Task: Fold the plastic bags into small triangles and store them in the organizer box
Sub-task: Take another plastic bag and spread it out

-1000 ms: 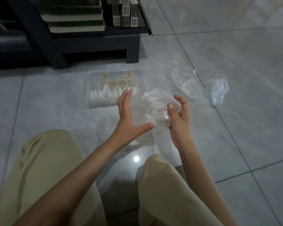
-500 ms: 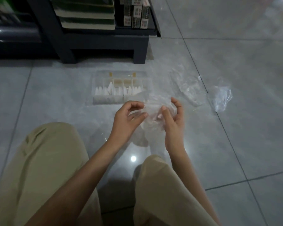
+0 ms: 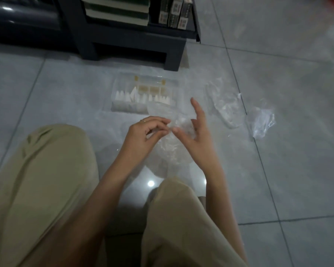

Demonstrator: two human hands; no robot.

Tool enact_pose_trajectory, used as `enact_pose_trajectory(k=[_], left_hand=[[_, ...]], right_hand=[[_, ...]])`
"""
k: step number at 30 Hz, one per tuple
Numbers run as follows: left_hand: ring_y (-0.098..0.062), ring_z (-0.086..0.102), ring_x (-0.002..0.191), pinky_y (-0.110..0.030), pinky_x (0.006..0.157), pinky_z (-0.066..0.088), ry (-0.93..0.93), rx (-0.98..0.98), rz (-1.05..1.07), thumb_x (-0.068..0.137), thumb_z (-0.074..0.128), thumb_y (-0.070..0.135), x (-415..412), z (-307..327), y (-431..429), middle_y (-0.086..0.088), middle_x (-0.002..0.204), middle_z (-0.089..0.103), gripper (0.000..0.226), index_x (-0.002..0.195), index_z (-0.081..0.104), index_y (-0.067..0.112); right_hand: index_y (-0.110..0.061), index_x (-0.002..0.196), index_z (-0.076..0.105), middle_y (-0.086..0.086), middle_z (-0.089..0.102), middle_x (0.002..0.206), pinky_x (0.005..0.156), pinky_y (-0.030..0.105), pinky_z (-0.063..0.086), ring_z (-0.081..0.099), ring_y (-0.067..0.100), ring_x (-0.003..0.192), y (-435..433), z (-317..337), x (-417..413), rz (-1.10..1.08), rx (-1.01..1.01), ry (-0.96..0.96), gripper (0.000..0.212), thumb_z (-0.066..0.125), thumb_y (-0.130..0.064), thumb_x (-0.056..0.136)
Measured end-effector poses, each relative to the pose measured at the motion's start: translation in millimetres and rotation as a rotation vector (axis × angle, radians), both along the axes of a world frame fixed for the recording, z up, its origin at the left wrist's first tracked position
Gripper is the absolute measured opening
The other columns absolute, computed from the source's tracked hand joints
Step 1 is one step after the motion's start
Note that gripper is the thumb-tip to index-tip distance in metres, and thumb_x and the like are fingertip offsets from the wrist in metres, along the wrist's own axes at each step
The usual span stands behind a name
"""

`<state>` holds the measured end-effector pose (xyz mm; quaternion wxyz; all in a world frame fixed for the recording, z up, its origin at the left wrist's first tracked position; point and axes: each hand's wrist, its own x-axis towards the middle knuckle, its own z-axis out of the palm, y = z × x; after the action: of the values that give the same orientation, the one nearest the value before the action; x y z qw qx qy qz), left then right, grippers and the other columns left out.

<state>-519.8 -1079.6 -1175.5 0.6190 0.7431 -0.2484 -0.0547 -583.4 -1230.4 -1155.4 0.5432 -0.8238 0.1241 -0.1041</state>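
Observation:
A clear crumpled plastic bag [image 3: 168, 149] hangs between my hands above the tiled floor. My left hand [image 3: 143, 133] pinches its upper edge with curled fingers. My right hand [image 3: 196, 130] has its thumb on the bag beside the left fingertips, while the index finger points up and away. Beyond them the clear organizer box [image 3: 143, 95] sits on the floor with several white folded triangles standing in its compartments. Two more clear bags lie to the right: a flat one [image 3: 224, 106] and a crumpled one [image 3: 260, 122].
A dark low shelf [image 3: 127, 41] with stacked books and boxes stands behind the organizer. My knees in beige trousers [image 3: 46, 180] fill the lower view. A red blurred thing shows at the top right corner. Grey floor tiles spread to the right.
My hands came together on the bag, then the right hand's fingers spread and its index finger lifted. The bag now hangs lower between the hands. The view shifted down and closer.

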Motion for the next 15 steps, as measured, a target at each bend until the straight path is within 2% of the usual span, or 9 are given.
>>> enact_pose_trajectory(k=[2,4,7,9,11,14,15], left_hand=[[-0.002,0.064,0.099,-0.014,0.086,0.047,0.002,-0.042,0.044,0.087,0.065,0.002,1,2,-1,0.005,0.104,0.069,0.012,0.09,0.071,0.012],[-0.004,0.065,0.099,-0.017,0.089,0.048,0.005,-0.077,0.093,0.087,0.065,0.002,3,4,-1,0.003,0.102,0.07,0.011,0.091,0.072,0.01],[-0.002,0.066,0.096,-0.018,0.09,0.047,0.074,-0.111,0.196,0.088,0.064,0.003,4,3,2,0.005,0.097,0.071,0.011,0.09,0.071,0.01],[-0.002,0.067,0.095,-0.016,0.087,0.048,0.166,-0.193,0.263,0.089,0.062,0.001,5,4,5,0.011,0.094,0.072,0.014,0.092,0.071,0.011],[-0.007,0.068,0.096,-0.016,0.086,0.048,0.239,-0.266,0.293,0.09,0.06,0.0,8,4,7,0.009,0.093,0.073,0.015,0.09,0.07,0.011],[-0.012,0.068,0.098,-0.018,0.087,0.047,0.229,-0.272,0.299,0.092,0.058,0.001,9,4,9,0.005,0.093,0.073,0.018,0.086,0.069,0.015],[-0.012,0.068,0.097,-0.018,0.087,0.047,0.209,-0.261,0.294,0.092,0.057,0.001,9,4,9,0.007,0.092,0.074,0.02,0.085,0.068,0.016]], right_hand=[[-0.022,0.133,0.051,-0.014,0.056,0.124,0.103,0.018,0.04,0.054,-0.006,0.11,0,-5,2,0.044,-0.046,-0.051,0.048,0.066,-0.01,0.09],[-0.017,0.117,0.062,-0.009,0.064,0.115,0.096,0.018,0.044,0.058,-0.003,0.108,0,-7,1,0.009,-0.025,-0.091,0.032,0.065,-0.002,0.089],[-0.014,0.103,0.066,-0.011,0.068,0.1,0.085,0.017,0.048,0.063,0.0,0.095,-4,-8,1,-0.078,0.059,-0.072,0.019,0.067,-0.003,0.087],[-0.016,0.097,0.068,-0.01,0.069,0.094,0.084,0.023,0.051,0.065,0.004,0.09,-8,-9,0,-0.149,0.113,-0.079,0.014,0.067,-0.005,0.088],[-0.02,0.09,0.069,-0.006,0.069,0.087,0.082,0.03,0.051,0.064,0.01,0.085,-14,-11,-1,-0.234,0.164,-0.063,0.011,0.067,-0.01,0.088],[-0.022,0.087,0.068,0.003,0.068,0.09,0.081,0.037,0.05,0.063,0.017,0.086,-22,-16,-4,-0.288,0.247,0.017,0.006,0.068,-0.017,0.088],[-0.025,0.089,0.065,0.001,0.066,0.097,0.083,0.034,0.048,0.061,0.016,0.092,-24,-18,-5,-0.285,0.21,0.06,0.009,0.068,-0.017,0.087]])
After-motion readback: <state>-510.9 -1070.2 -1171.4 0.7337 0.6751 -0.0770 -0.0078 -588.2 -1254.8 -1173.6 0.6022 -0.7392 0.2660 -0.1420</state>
